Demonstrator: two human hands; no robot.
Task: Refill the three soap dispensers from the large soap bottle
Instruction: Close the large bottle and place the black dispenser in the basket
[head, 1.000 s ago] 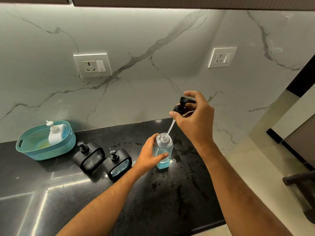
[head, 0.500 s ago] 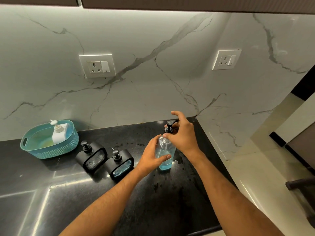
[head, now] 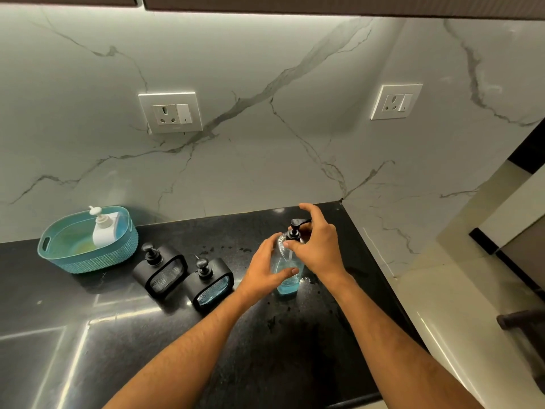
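**Pump back on the clear bottle**

Down from the air a second ago, the pump (head: 295,229) now sits in the neck of the clear bottle (head: 286,270), its tube inside. To me that means this bottle is about done and only needs its cap screwed tight.

Going big to small: the counter (head: 88,335) is black and wet around the bottle. A teal basket (head: 88,261) at back left holds a white pump bottle (head: 103,228). Two black dispensers (head: 160,271) (head: 211,283) stand side by side just left of my hands, pumps on.

My left hand (head: 262,273) wraps the bottle's body, which stands upright with blue soap low inside. My right hand (head: 317,249) pinches the pump collar, other fingers spread wide.
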